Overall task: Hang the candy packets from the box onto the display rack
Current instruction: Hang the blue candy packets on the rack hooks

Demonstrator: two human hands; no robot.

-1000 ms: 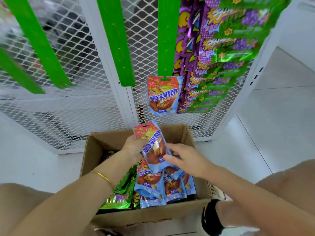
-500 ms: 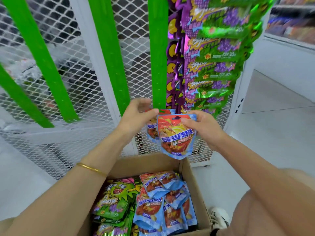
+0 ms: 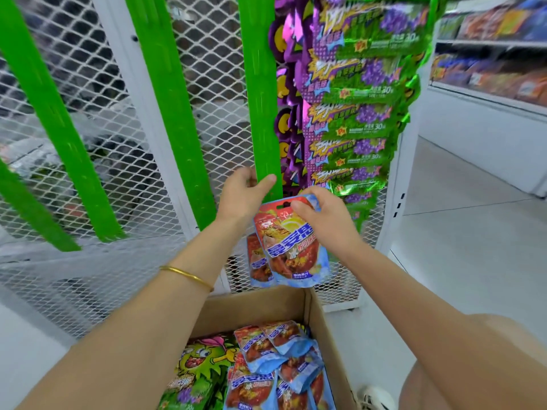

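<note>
Glossy plastic film on the red-and-blue candy packet [image 3: 291, 250] — the green-and-purple packets [image 3: 364, 113] shine like foil. The green hanging strip [image 3: 262, 99] looks smooth plastic, the white mesh rack [image 3: 207, 84] painted metal, the cardboard box [image 3: 260, 306] matt.

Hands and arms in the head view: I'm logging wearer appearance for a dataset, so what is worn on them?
The left hand and right hand are ungloved, and no sleeves show on either arm. A thin gold-coloured bangle circles the left wrist. Nothing visible is worn on the right wrist.
</note>
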